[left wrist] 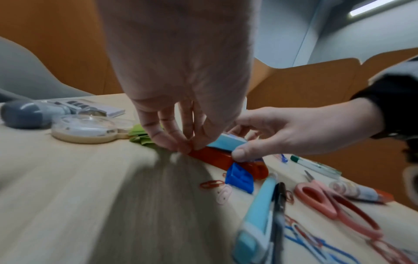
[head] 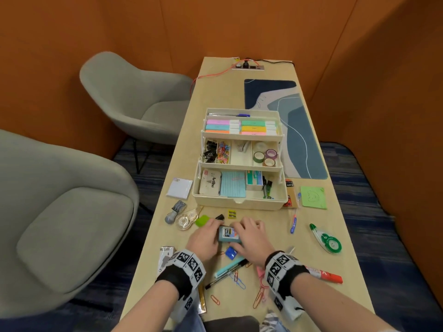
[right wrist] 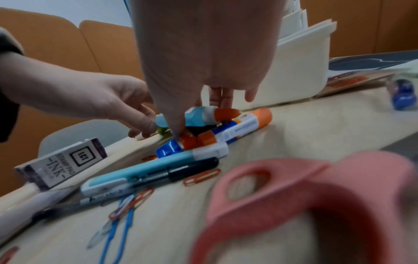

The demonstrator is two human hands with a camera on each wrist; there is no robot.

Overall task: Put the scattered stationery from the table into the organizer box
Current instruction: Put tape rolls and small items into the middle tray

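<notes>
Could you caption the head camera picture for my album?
Both hands gather glue before the open organizer.

pink scissors (right wrist: 316,205) blurred, cut off

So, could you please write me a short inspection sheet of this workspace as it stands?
Surface: light wooden table, patterned blue mat at its far right.
Job's things: organizer box open, three tiers partly filled; blue glue bottle lying between both hands.
Clutter: pink scissors, correction tape, red marker, paper clips, green note lie loose.
Grippers: left hand and right hand hold the glue bottle with curled fingers.
Cables: orange cable runs to the power strip.
Surroundings: two grey chairs, orange walls.
</notes>
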